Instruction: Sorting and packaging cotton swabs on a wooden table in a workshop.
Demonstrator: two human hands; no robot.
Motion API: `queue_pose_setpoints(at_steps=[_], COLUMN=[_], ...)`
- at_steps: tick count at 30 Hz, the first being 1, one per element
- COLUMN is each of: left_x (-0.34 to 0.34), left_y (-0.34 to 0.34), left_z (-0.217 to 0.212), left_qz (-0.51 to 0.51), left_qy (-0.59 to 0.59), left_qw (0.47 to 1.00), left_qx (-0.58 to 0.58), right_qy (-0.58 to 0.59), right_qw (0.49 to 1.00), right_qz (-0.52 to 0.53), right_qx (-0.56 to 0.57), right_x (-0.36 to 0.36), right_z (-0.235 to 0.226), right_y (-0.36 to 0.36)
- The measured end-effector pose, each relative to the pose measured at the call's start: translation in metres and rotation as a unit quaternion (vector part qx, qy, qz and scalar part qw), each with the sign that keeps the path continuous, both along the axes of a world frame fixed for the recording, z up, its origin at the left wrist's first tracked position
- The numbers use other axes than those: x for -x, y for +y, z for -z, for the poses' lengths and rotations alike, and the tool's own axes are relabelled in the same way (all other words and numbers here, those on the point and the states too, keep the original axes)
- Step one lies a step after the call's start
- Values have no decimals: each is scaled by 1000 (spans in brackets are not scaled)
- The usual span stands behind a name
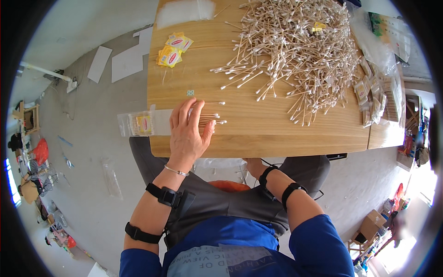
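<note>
My left hand (pixel 188 134) rests palm down near the front left of the wooden table, its fingers apart and slightly bent. Under and beside it lie several cotton swabs (pixel 210 122), their white tips pointing right; a single swab (pixel 220 103) sits just above. Left of the hand, a clear plastic bag (pixel 123 125) holding a row of swabs and a yellow label card (pixel 144 123) hangs partly past the table's left edge. My right hand (pixel 254 167) is low, below the front edge of the table, and its fingers are hidden by the tabletop.
A large heap of loose cotton swabs (pixel 300 55) covers the table's right half. Yellow label cards (pixel 170 55) and clear bags (pixel 184 13) lie at the back left. Filled swab packs (pixel 369 94) are piled at the right edge. White sheets (pixel 127 63) lie on the floor.
</note>
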State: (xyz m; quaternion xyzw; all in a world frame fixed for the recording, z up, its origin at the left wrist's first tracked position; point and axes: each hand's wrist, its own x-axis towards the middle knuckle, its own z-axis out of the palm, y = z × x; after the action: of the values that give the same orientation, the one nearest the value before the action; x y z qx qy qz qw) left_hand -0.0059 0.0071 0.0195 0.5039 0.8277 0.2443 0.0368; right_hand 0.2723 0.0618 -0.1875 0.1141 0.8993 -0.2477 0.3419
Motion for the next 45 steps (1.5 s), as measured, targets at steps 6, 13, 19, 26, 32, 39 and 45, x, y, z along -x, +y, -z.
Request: queue_pose_setpoints(at_steps=[6, 13, 19, 26, 32, 39, 45], left_x=[-1, -1, -2, -7, -6, -2, -3], left_y=[1, -3, 1, 5, -1, -5, -4], left_z=[-2, -4, -4, -9, -5, 4, 1], left_qz=[-2, -7, -9, 0, -6, -6, 0], left_qy=[16, 20, 15, 15, 6, -8, 9], left_qw=[1000, 1000, 1000, 999, 999, 996, 996], left_qx=[1, 2, -12, -43, -44, -90, -92], right_qy=[-29, -98, -181, -143, -38, 289, 469], right_qw=[984, 961, 968, 986, 974, 902, 836], right_qz=[-175, -258, -141, -22, -67, 263, 196], right_qx=[-24, 18, 101, 85, 213, 180, -206], right_x=[-6, 10, 11, 47, 99, 116, 149], right_z=[5, -26, -42, -60, -127, -253, -232], right_y=[0, 3, 6, 33, 8, 49, 112])
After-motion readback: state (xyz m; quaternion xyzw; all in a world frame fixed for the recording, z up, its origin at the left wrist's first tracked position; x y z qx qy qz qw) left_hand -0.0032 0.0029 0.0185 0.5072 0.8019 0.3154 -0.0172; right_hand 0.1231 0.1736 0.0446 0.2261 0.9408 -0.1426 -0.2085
